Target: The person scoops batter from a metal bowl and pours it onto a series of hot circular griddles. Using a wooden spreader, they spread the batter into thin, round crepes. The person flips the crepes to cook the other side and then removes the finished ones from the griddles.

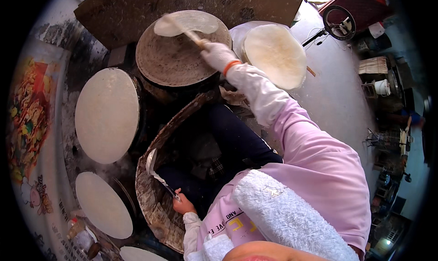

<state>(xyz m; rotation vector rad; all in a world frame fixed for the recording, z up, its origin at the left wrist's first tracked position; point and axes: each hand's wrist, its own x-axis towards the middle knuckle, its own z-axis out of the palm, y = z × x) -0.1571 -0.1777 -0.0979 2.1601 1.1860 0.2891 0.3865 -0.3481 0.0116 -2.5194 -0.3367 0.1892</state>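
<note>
My right hand (pixel 220 56), in a white glove with an orange band at the wrist, grips the handle of a wooden spreader (pixel 191 34). Its far end is blurred over a pale round of batter (pixel 200 23), which covers the back part of a brown round griddle (pixel 171 62). Low on the left, my left hand (pixel 184 204) is closed around the handle of a metal spatula (pixel 154 165). The spatula's blade points away from me, over the rim of a curved, crusted barrier (pixel 145 188) around my legs.
A stack of thin round flatbreads (pixel 276 56) lies right of the griddle. Left stand more griddles covered by pale rounds, one large (pixel 107 115), one nearer (pixel 104 205), another (pixel 139 254) at the lower edge. A brown board (pixel 182 5) rises behind; a ring light (pixel 338 22) stands far right.
</note>
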